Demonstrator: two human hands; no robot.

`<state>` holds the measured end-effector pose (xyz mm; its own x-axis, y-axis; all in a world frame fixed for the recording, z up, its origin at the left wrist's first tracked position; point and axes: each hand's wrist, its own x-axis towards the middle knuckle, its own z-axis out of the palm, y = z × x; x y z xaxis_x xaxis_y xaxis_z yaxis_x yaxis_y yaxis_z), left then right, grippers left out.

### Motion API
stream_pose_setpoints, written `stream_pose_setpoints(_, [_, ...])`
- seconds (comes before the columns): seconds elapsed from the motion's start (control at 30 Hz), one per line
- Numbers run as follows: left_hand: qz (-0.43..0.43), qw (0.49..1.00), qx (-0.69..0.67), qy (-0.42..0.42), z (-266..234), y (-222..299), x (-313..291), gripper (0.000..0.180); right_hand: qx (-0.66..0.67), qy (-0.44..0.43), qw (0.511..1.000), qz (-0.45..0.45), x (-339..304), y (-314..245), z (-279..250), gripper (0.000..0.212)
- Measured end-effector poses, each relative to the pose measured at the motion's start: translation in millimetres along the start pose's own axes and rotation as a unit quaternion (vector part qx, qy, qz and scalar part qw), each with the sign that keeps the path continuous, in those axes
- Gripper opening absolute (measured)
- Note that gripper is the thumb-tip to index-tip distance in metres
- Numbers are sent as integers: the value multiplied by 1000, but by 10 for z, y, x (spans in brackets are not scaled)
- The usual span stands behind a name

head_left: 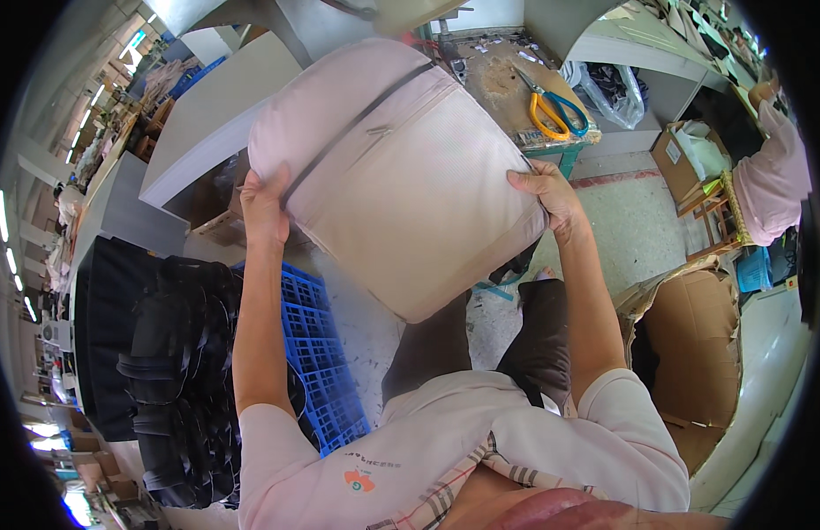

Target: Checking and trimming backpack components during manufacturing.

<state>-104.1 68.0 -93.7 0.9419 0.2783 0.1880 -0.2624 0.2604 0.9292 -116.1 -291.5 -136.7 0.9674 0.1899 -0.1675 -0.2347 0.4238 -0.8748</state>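
In front of my body I hold up a pale pink-beige fabric bag (410, 177), boxy with rounded corners. A dark band runs across its upper left part, and a small zip pull shows beside it. My left hand (265, 201) is closed on the bag's left edge, thumb on the near face. On the right edge, my right hand (551, 196) pinches the fabric near a corner, with the thumb on top. The fingers behind the bag are hidden on both sides. The bag is tilted, its lower corner hanging above my lap.
Scissors with yellow and teal handles (555, 113) lie on a worn work stand (507, 75) beyond the bag. Black bags (180, 353) are piled at left beside a blue plastic crate (317, 353). An open cardboard box (692, 344) stands at right; another person (772, 177) sits beyond it.
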Motion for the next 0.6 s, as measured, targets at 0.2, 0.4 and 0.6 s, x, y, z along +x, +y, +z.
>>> stream_pose_setpoints(0.2, [1,1000,12,3,95,-18,-24,29,15,5,1000,7,5,6,-73,25])
stream_pose_setpoints(0.4, [-9,1000,7,0,87,-42,-98,28,7,1,1000,12,-19,61,-107,27])
stream_pose_setpoints(0.6, [-13,1000,-3,-5,93,-100,-217,32,-5,7,1000,17,-56,174,-246,25])
